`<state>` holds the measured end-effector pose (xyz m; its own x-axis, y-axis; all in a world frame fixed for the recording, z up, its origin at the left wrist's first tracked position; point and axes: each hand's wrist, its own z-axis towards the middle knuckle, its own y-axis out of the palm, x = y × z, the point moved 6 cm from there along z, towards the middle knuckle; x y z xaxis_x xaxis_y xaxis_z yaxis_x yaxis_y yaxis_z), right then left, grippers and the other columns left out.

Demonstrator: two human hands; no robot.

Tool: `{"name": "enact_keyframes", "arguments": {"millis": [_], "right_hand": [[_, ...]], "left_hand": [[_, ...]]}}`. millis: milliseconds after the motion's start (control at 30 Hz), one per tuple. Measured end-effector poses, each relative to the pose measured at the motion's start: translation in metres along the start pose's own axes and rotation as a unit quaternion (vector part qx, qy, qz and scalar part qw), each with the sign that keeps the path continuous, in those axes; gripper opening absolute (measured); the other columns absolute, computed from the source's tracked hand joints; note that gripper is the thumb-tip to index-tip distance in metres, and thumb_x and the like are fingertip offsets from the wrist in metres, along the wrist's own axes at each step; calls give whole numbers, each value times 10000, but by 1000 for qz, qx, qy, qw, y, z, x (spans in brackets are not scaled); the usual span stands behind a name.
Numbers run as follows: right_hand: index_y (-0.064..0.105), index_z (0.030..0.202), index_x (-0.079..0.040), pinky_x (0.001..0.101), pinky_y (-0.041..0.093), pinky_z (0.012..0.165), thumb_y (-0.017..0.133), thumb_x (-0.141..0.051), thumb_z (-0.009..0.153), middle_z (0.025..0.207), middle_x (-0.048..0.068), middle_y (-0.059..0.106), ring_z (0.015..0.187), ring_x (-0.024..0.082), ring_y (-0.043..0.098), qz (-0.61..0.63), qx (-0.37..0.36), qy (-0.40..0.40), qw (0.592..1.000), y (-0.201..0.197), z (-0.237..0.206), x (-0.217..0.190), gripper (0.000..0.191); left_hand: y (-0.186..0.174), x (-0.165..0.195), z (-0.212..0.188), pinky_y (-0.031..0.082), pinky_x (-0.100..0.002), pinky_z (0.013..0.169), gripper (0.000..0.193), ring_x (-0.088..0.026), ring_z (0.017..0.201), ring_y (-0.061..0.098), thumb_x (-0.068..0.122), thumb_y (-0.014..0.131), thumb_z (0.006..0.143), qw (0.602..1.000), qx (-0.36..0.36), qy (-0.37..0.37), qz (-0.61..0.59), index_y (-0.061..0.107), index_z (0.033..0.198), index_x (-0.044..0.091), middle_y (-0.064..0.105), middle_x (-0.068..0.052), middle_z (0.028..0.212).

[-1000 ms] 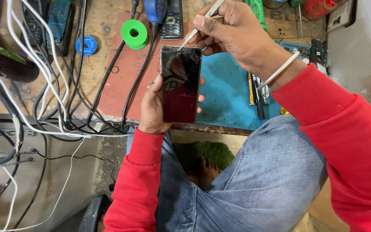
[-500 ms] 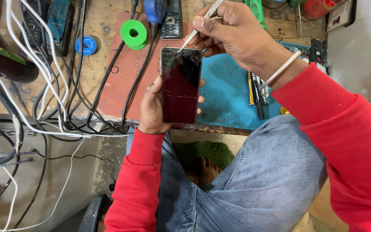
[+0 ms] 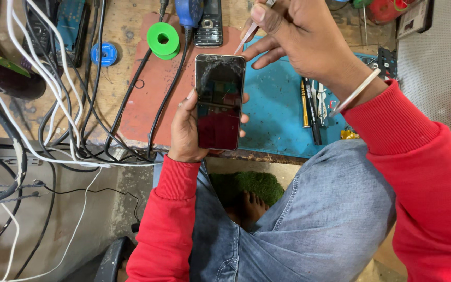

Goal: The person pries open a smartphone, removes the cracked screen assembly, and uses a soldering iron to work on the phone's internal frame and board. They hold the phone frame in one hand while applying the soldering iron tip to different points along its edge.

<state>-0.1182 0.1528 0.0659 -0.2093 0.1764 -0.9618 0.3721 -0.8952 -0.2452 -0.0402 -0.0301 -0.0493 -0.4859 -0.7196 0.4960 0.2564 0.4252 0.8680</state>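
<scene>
At frame centre the left hand [image 3: 186, 130] clamps a thin, rigid, glossy smartphone [image 3: 218, 102] by its long edges, likely light, slippery and crack-prone, while the right hand [image 3: 301, 39] pinches tweezers [image 3: 250, 35] at its top corner.

The right hand [image 3: 304, 39] has shifted a little — it sits higher against the top edge of the view than a second ago, so more of its knuckles and the upper end of the metal tweezers [image 3: 249, 35] are cut off. The tweezers' tip now rests right at the top right corner of the smartphone [image 3: 219, 102] rather than just above that edge. The reflection on the dark glass has changed too — more of the cracked upper part shows.
</scene>
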Motion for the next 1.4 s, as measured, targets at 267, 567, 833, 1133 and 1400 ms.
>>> {"name": "enact_keyframes", "arguments": {"millis": [267,567,833,1133,1400], "right_hand": [[515,1242,-11,368,630,786,494,-287,1198,1114,122,700,1016,257,795,-10,-11,-17,1000,-3,0,3,281],[485,1242,-34,347,662,776,495,-268,1194,1073,126,726,974,202,765,-45,-33,-1,998,-1,-2,-3,239],[497,1212,-65,387,671,753,538,-282,1126,1084,90,695,939,206,752,75,-65,102,990,1,0,6,237],[456,1206,-71,367,640,700,581,-220,1125,1032,87,660,939,204,772,27,-22,66,997,4,-2,-9,210],[468,1150,-39,276,626,709,620,-127,1065,956,43,694,901,129,746,-52,44,-27,997,24,-11,-59,195]], "left_hand": [[1,2,2,639,-495,831,665,-377,1049,714,489,371,1106,1000,-1,7,-1,402,1584,28,601,-313,1400],[0,-1,1,635,-491,819,673,-374,1036,715,482,379,1114,1000,-7,2,16,401,1582,-2,606,-312,1385],[4,-3,-1,633,-506,841,750,-379,1059,713,532,402,1082,998,-34,-41,19,400,1594,-16,602,-313,1392],[-1,5,-3,659,-444,816,642,-317,1010,743,198,759,952,973,46,74,214,465,1473,-33,664,-216,1242],[25,45,-1,589,-305,1072,870,-185,1261,655,-6,802,1008,815,78,333,468,214,1640,105,546,-132,1474]]}}
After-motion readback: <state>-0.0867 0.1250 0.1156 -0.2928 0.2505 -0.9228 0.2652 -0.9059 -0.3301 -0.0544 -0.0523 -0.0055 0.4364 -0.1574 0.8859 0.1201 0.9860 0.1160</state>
